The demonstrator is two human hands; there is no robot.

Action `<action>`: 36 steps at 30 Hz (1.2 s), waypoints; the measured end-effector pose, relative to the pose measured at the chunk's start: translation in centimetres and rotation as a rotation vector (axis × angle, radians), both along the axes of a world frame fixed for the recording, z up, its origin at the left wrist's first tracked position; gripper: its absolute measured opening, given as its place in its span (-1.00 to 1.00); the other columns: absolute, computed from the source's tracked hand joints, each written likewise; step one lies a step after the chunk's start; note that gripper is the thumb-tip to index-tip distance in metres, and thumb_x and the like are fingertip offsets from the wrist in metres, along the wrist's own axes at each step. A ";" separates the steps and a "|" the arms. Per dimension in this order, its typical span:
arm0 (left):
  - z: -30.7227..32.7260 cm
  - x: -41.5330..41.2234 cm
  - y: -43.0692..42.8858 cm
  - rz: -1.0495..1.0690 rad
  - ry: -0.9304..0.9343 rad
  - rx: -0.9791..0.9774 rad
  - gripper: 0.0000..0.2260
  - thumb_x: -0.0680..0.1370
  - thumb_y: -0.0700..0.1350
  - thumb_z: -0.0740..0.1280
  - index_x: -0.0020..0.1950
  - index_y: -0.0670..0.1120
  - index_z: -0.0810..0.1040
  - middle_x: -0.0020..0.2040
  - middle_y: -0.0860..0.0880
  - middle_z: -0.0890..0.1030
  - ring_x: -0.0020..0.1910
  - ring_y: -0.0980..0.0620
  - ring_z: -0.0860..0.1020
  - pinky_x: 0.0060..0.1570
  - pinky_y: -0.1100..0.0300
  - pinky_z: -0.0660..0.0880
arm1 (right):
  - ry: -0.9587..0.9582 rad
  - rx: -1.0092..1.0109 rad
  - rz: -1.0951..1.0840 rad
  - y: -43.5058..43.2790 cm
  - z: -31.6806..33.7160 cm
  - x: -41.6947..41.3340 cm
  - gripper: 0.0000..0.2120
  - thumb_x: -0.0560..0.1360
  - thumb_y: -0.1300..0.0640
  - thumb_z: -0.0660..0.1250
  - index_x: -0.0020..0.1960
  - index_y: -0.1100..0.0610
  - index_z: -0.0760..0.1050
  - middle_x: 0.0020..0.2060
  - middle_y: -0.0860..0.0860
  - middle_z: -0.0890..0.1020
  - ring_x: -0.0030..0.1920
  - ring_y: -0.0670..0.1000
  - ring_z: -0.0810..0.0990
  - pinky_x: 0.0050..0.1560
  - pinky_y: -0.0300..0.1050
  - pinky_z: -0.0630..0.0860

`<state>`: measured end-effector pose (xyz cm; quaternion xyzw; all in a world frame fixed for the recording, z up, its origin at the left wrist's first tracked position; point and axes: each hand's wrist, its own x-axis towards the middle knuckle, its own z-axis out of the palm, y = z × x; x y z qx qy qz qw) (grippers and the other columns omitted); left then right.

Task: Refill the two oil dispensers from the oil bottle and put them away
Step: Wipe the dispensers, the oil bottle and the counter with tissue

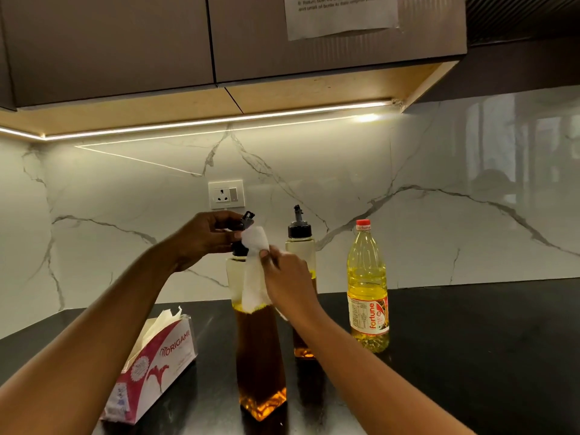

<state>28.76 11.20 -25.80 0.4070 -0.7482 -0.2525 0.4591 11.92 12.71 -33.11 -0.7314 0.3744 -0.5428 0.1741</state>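
Two capped dispensers [260, 340] [300, 246] upright beside the yellow oil bottle [367, 287].

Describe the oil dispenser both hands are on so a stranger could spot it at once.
On the black counter, between the pink tissue box and the yellow oil bottle, stand two black-capped dispensers. Pick the nearer dispenser, on the left, holding dark amber oil. Unlike the farther dispenser, its spout is held by the left hand and the right hand holds a white tissue against it.
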 end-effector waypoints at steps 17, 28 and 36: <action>1.5 -1.6 1.5 0.229 -0.179 -0.182 -0.79 0.52 -0.25 0.37 0.09 -0.01 0.53 -0.08 0.08 0.55 -0.15 0.14 0.56 -0.35 0.39 0.52 | -0.031 0.128 0.131 -0.3 1.3 0.9 -0.69 0.65 0.08 0.04 0.28 0.20 0.39 0.03 0.15 0.58 -0.08 -0.02 0.52 -0.04 -0.18 0.49; 1.4 -0.1 0.8 0.085 -0.090 -0.063 -0.75 0.52 -0.33 0.33 0.04 0.01 0.56 0.01 -0.02 0.61 -0.04 0.07 0.61 -0.27 0.33 0.57 | 0.049 -0.071 0.077 -1.5 0.2 1.3 -0.63 0.65 0.05 0.03 0.42 0.11 0.28 0.07 0.12 0.60 -0.12 -0.09 0.55 -0.21 -0.45 0.43; 1.1 0.7 0.1 -0.057 -0.099 -0.038 -0.77 0.54 -0.28 0.30 0.09 0.01 0.56 0.04 0.06 0.68 0.03 0.15 0.63 -0.16 0.29 0.57 | 0.165 -0.271 -0.070 0.7 -2.6 1.4 -0.54 0.64 0.01 0.05 0.50 0.11 0.16 0.45 -0.02 0.30 0.40 -0.07 0.31 0.36 -0.14 0.28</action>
